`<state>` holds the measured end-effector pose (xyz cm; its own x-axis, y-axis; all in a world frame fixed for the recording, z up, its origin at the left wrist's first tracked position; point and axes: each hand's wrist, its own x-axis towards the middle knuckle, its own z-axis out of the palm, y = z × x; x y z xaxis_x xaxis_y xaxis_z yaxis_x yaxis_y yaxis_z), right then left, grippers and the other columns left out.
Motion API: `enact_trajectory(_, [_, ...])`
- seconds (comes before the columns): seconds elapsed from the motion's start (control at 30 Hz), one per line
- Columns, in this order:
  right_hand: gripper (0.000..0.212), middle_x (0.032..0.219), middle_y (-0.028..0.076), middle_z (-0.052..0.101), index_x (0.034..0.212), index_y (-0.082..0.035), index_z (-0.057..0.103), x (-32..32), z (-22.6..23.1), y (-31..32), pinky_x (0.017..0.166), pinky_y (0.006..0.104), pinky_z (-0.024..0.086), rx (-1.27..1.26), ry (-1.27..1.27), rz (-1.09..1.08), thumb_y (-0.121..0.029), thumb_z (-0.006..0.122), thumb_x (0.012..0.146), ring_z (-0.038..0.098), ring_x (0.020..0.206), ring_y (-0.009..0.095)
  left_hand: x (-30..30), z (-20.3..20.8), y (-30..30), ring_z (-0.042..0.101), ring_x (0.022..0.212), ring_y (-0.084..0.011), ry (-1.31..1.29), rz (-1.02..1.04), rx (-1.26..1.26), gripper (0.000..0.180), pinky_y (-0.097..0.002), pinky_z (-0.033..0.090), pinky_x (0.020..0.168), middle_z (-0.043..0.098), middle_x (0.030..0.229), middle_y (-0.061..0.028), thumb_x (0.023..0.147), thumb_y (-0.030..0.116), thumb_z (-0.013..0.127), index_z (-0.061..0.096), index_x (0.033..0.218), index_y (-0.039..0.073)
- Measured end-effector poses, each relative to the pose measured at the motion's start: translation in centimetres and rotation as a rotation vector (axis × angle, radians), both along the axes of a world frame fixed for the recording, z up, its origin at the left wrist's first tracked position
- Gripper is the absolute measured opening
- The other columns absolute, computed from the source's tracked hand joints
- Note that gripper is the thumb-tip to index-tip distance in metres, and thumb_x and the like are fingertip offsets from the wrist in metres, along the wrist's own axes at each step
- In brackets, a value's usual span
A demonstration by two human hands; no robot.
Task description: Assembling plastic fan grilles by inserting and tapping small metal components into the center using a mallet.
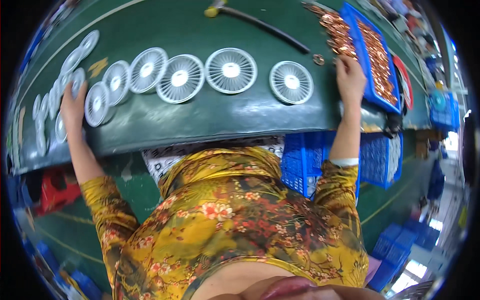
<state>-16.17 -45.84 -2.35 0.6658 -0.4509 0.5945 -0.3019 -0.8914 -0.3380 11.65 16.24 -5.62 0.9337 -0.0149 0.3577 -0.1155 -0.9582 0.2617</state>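
At the left of the green bench, my left hand (73, 106) has its thumb and fingers at the edge of a white slotted disc (78, 81), closed on it as far as I can see. More such discs crowd around that hand. A row of them runs right across the bench, from a tilted disc (97, 104) to a lone disc (291, 82). My right hand (351, 79) is beside a blue tray, with its fingers curled together at the near end of a pile of copper-coloured rings (339, 34). Whatever is in those fingertips is hidden.
The blue tray (370, 85) holds many copper-coloured rings. One loose ring (318, 59) lies near the handle end of a hammer (265, 26). A red curved object (404, 82) sits right of the tray. Blue crates (377, 157) stand below the bench's front edge.
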Motion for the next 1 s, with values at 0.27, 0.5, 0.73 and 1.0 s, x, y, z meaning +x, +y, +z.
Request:
enact_trajectory(0.27, [0.019,0.089,0.008,0.062,0.087,-0.008,0.067,-0.1,0.8,2.6,0.063,0.0358,0.049,0.014,0.212,0.154,-0.025,0.069,0.081,0.061,0.066,0.023,0.1,0.8,-2.0,0.06,0.104,-0.0397,-0.011,0.112,0.053,0.05,-0.0442,0.046,0.088,0.064,0.112,-0.0203,0.094,0.051,0.044,0.053,0.131,0.019])
enact_trajectory(0.5, [0.023,0.071,0.013,0.064,0.085,-0.002,0.064,0.0,0.7,2.3,0.065,0.0384,0.049,0.321,0.195,0.138,-0.025,0.065,0.086,0.064,0.07,0.03,-0.9,0.1,-0.6,0.064,0.09,-0.0351,-0.274,0.063,-0.268,0.043,-0.041,0.047,0.079,0.068,0.097,-0.0167,0.095,0.043,0.05,0.061,0.111,0.004])
enact_trajectory(0.73, [0.021,0.082,0.015,0.062,0.087,-0.005,0.065,-0.4,0.7,2.2,0.071,0.0416,0.048,0.013,0.147,-0.008,-0.026,0.064,0.086,0.062,0.077,0.032,-7.1,3.0,-5.4,0.056,0.08,-0.0102,-0.422,-0.021,-0.664,0.033,-0.0271,0.046,0.073,0.065,0.089,-0.006,0.094,0.029,0.06,0.063,0.102,-0.003])
enact_trajectory(1.0, [0.007,0.08,0.009,0.063,0.085,-0.002,0.063,-1.3,1.1,6.6,0.058,0.0282,0.048,0.089,-0.069,0.228,-0.006,0.067,0.082,0.06,0.063,0.02,-14.1,3.0,-11.0,0.058,0.089,-0.0139,-0.424,-0.296,-1.142,0.021,-0.0286,0.047,0.082,0.062,0.099,-0.0096,0.096,0.011,0.052,0.058,0.108,-0.006])
